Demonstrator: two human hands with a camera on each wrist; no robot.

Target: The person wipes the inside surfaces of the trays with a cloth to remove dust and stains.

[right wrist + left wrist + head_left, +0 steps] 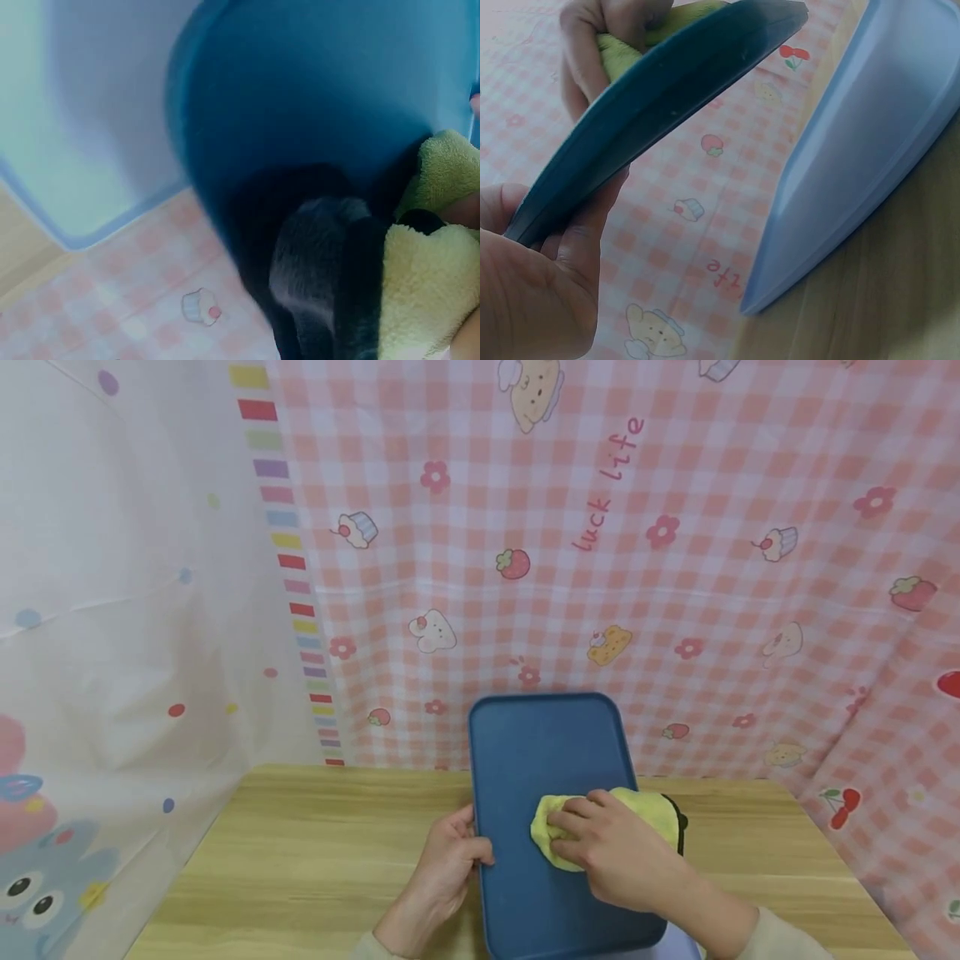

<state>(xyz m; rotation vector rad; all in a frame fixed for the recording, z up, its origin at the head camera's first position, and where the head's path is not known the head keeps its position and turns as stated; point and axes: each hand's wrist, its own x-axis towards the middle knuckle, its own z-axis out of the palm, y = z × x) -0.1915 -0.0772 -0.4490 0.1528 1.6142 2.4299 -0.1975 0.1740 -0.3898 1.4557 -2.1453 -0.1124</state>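
Two-handed in the head view, gripped a dark-blue rectangular plastic tray (547, 747) by its left rim with the left hand (444, 864) and, with the right hand (618, 852) curled into a yellow plush cloth (651, 810), pressed its middle, seemingly mid-wipe. In the left wrist view, held that tray near a pale-lavender plastic tray (862, 142); in the right wrist view, could not tell wiped surface from unwiped.

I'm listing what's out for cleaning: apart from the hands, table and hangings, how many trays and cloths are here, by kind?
Trays: 2 (blue tray, lilac tray)
Cloths: 1 (yellow cloth)
Total: 3
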